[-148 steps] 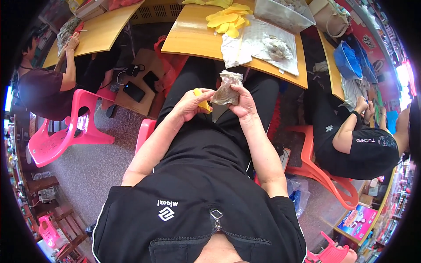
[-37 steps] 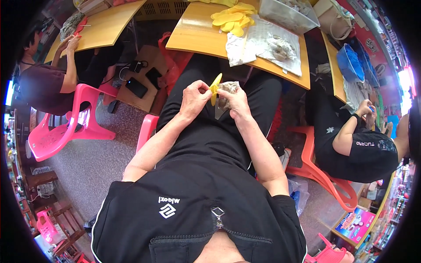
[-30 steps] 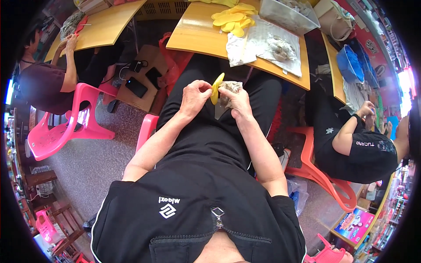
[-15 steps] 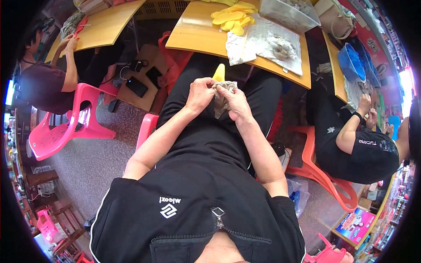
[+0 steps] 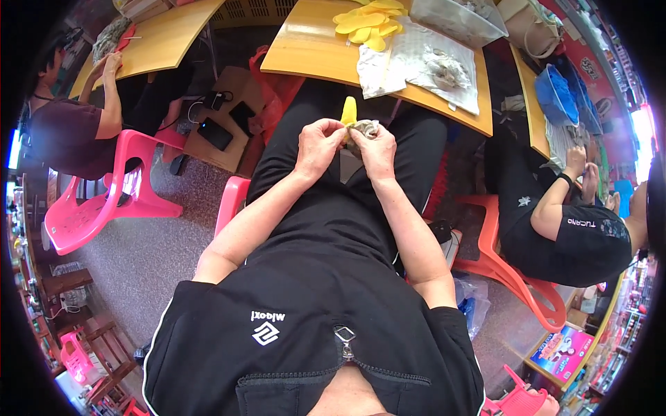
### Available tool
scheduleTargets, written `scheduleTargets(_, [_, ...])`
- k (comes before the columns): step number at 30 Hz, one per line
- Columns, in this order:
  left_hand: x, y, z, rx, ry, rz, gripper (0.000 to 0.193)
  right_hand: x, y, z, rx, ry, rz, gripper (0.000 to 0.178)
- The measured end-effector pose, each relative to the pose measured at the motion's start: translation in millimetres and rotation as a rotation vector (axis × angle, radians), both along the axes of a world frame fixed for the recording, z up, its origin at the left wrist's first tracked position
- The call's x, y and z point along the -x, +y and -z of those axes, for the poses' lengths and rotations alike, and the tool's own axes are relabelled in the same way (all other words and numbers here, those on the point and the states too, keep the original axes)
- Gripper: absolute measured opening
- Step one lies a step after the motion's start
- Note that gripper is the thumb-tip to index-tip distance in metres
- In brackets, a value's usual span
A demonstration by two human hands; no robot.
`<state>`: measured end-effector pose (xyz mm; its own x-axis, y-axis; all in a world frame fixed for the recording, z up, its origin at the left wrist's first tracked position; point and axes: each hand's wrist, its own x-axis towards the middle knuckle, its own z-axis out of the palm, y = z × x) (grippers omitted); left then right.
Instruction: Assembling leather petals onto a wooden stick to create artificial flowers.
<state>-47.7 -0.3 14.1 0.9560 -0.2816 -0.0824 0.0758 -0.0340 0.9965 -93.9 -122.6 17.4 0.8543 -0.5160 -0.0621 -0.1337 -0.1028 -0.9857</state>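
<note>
Rounded yellow piece [image 5: 349,111] against crumpled grey cloth [image 5: 366,127]
Left hand's [image 5: 319,147] grip pinches the yellow piece; right hand's [image 5: 376,151] grip clamps the creased grey cloth.

black zip-front top [image 5: 305,360], white chest logo [image 5: 264,333], black trousers [image 5: 418,152]

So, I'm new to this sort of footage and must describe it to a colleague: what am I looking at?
There is no machine here, just a seated person's bare left hand and right hand. A wide fisheye camera on the head looks down, so straight edges bend toward the rim. Between them, the fingertips hold a slim yellow piece and a crumpled greyish cloth above the lap. Ahead, the wooden table bears flat yellow pieces, white cloth, a greyish heap and a translucent tub. Other people sit at either side.
</note>
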Motion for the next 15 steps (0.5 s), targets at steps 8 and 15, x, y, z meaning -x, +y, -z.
scheduleTargets(8, [-2, 3, -5, -0.312, -0.684, 0.043, 0.014, -6, -7, 17, 0.034, -0.047, 0.095, 0.012])
scheduleTargets(15, [-16, 6, 6, 0.533, 0.270, 0.085, 0.051, -3, -1, 16, -0.465, -0.137, -0.110, 0.011])
